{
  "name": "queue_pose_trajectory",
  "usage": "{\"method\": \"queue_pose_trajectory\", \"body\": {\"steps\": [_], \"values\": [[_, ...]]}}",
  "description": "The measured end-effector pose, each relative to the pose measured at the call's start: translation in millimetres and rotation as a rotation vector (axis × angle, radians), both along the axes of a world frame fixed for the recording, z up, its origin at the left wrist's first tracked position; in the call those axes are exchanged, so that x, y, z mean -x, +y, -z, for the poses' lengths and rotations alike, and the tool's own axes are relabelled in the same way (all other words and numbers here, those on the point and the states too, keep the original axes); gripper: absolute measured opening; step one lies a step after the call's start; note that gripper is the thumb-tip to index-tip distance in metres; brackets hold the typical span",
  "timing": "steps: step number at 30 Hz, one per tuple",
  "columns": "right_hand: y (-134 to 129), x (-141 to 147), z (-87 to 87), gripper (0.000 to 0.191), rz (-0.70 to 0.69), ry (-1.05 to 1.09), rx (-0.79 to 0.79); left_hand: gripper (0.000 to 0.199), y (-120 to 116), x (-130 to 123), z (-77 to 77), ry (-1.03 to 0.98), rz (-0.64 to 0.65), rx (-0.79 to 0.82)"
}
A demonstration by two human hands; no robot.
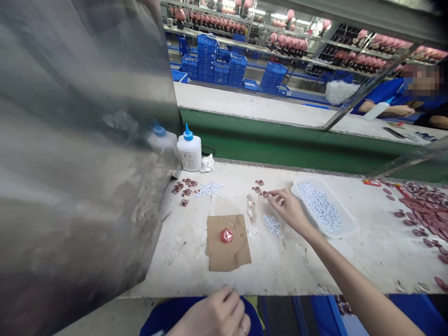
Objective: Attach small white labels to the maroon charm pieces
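The right hand point(287, 210) is held half-open, its fingertips point(272, 192) extended to the small red pieces point(259, 190); a tray point(334, 198) of white pieces is kept within reach, while the left hand point(213, 317) is curled at the near edge, its grip unclear

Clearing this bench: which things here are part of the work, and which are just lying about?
Part of the work: right hand touching dark red pieces; white patterned pieces in a plastic tray; red disc on cardboard; left hand below the bench edge.
Lying about: white bottle with blue cap; crumpled tissue.
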State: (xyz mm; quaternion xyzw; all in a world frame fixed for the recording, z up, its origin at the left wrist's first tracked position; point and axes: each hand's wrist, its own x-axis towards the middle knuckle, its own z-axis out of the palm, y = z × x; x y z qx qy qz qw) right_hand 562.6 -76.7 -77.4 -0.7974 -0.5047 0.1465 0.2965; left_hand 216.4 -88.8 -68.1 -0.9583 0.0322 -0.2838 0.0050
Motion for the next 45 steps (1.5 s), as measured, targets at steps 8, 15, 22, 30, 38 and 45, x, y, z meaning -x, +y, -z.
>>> {"method": "queue_pose_trajectory", "body": {"steps": [8, 15, 22, 30, 38, 45], "values": [[-114, 20, 31.2, 0.045, -0.067, -0.001, -0.019, 0.028, -15, -65, 32.4, -0.014, 0.110, -0.070], [-123, 10, 51.4, 0.048, -0.058, 0.064, -0.012, 0.025, -24, -69, 29.8, -0.005, 0.034, -0.045], [-116, 7, 45.7, 0.052, -0.096, 0.011, 0.007, 0.037, -32, -34, -1.9, -0.345, -0.063, -0.005], [-121, 20, 63.2, 0.050, 0.228, -0.152, 0.083, 0.023, 23, 171, -41.1, -0.709, -0.938, 0.066], [-115, 28, 63.6, 0.043, 0.286, -0.205, 0.095, 0.035, 144, 206, -47.6, 0.067, -0.822, 0.366], [-120, 31, 76.6, 0.042, 0.088, -0.166, -0.047, 0.033, 142, 214, -58.4, 0.113, -0.836, 0.422]]}}
